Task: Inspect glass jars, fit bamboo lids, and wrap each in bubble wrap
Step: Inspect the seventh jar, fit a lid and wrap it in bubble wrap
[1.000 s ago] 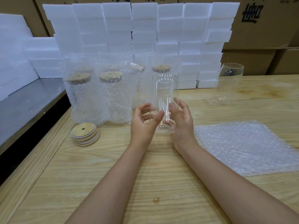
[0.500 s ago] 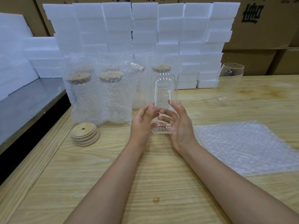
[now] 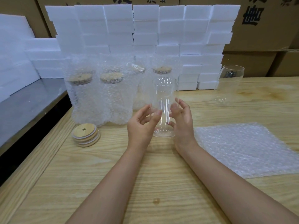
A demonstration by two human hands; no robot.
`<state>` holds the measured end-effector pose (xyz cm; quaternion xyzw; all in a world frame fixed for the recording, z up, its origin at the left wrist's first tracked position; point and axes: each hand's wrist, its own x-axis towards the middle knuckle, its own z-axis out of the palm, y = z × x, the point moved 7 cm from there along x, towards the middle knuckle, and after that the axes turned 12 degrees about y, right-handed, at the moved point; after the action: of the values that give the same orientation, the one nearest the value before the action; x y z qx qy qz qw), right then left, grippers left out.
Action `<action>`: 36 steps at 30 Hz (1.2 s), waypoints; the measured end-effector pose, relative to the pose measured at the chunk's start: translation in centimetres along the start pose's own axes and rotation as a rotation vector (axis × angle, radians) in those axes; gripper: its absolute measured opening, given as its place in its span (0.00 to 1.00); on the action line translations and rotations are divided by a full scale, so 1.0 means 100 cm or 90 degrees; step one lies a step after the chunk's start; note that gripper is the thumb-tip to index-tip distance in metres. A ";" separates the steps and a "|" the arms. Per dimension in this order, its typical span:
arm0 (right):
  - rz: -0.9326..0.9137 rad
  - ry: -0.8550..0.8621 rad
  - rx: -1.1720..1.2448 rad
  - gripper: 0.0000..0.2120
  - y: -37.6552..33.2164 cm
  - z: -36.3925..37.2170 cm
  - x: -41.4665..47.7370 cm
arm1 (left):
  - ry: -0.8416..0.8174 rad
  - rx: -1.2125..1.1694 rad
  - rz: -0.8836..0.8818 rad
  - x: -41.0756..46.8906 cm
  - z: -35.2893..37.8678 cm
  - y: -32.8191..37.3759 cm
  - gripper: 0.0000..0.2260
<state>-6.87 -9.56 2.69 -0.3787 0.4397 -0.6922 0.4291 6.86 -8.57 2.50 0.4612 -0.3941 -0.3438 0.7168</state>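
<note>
A clear glass jar [image 3: 163,97] was held upright at the centre of the frame, over the wooden table [image 3: 145,183]; whether its base touched the wood could not be told. It was gripped low on its body from both sides. The left hand [image 3: 141,126] was curled round its left side with the thumb laid on the near face. The right hand [image 3: 183,125] was curled round its right side with the fingers bent against the glass.

A stack of bamboo lids [image 3: 85,135] was seen left of centre, apart from the hands, the top lid pierced by a small hole. A sheet of bubble wrap [image 3: 242,149] was spread flat at the right of the frame, just beside the right wrist. Behind the hands a row of wrapped jars [image 3: 80,97] was stood, their lids dimly visible through the wrap. A second glass jar [image 3: 230,84] was stood unwrapped at the upper right. Foam blocks [image 3: 145,29] were stacked behind the row, with cardboard boxes [image 3: 262,38] behind them.
</note>
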 end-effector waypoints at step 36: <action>-0.099 -0.082 -0.068 0.42 -0.004 0.004 -0.006 | -0.123 0.143 0.119 -0.013 0.013 0.009 0.38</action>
<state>-6.41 -8.97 3.08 -0.4778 0.4169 -0.6732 0.3804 5.29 -7.64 3.39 0.4644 -0.5384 -0.2721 0.6484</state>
